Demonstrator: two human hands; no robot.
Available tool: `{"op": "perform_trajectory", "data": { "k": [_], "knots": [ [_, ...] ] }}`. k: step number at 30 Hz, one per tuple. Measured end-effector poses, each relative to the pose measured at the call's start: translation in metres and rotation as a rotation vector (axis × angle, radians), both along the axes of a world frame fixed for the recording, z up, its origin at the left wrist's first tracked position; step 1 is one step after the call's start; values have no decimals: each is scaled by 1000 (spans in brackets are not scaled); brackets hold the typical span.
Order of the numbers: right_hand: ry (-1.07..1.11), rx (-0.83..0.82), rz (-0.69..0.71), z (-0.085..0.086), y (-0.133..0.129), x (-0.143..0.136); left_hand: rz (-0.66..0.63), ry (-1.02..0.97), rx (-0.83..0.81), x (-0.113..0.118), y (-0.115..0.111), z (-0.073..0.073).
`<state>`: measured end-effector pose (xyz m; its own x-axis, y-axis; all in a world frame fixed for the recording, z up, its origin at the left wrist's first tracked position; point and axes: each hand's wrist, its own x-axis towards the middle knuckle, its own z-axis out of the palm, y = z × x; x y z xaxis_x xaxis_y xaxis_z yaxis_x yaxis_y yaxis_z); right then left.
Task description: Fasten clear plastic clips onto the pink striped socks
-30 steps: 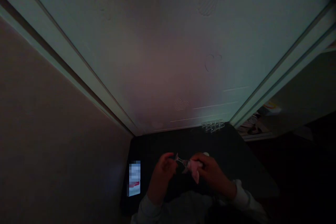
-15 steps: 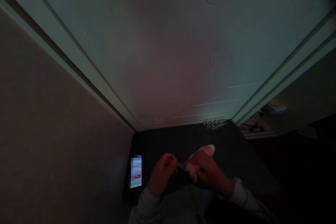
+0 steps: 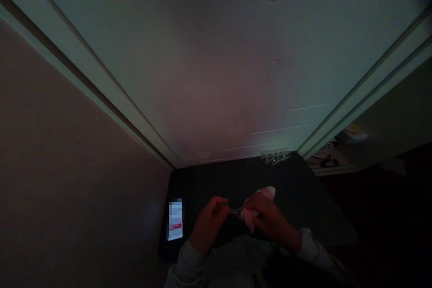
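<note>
Between my hands is a small clear, shiny piece with a thin neck (image 3: 236, 212), likely glass or plastic; the dim light hides its exact kind. My left hand (image 3: 209, 222) is closed in a pinch on its left end. My right hand (image 3: 270, 220) is closed on a pink and white cloth (image 3: 250, 217), which wraps the right end of the clear piece. One corner of the cloth sticks up beyond the knuckles and another hangs below the fingers. Both hands are above the front part of a dark table (image 3: 209, 184).
A lit phone (image 3: 175, 219) lies at the table's left side. Several clear, shiny pieces (image 3: 276, 156) stand clustered at the back edge, against a pale panel with embossed hearts (image 3: 234, 127). A wall (image 3: 84, 180) borders the left. Right of the panel, a low opening holds a white item (image 3: 353, 134).
The hands stay almost in place. The clear piece shows at a slightly different angle between them, and the cloth has shifted a little around it. The camera view has moved slightly.
</note>
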<state>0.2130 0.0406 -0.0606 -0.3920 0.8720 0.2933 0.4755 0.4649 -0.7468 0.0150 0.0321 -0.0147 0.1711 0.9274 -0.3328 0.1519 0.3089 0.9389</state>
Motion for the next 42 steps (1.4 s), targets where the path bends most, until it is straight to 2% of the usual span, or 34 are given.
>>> {"op": "perform_trajectory", "data": {
  "k": [15, 24, 30, 34, 39, 42],
  "knots": [
    [7, -76, 11, 4, -2, 1, -58, -20, 41, -6, -6, -10],
    [-4, -105, -34, 0, -2, 1, -49, -66, 53, -5, -8, 0],
    [-2, -79, -21, -2, 1, 0, -129, -13, 114, -9, -7, 3],
    [29, -207, -28, -2, 0, -2, -137, -63, 131, -10, -8, 3],
    [144, -553, -8, 0, 0, -3, -160, -120, 140, -12, -9, 3],
    [166, -608, 12, 3, 0, -6, -128, -146, 132, -11, -11, 3]
  ]
}}
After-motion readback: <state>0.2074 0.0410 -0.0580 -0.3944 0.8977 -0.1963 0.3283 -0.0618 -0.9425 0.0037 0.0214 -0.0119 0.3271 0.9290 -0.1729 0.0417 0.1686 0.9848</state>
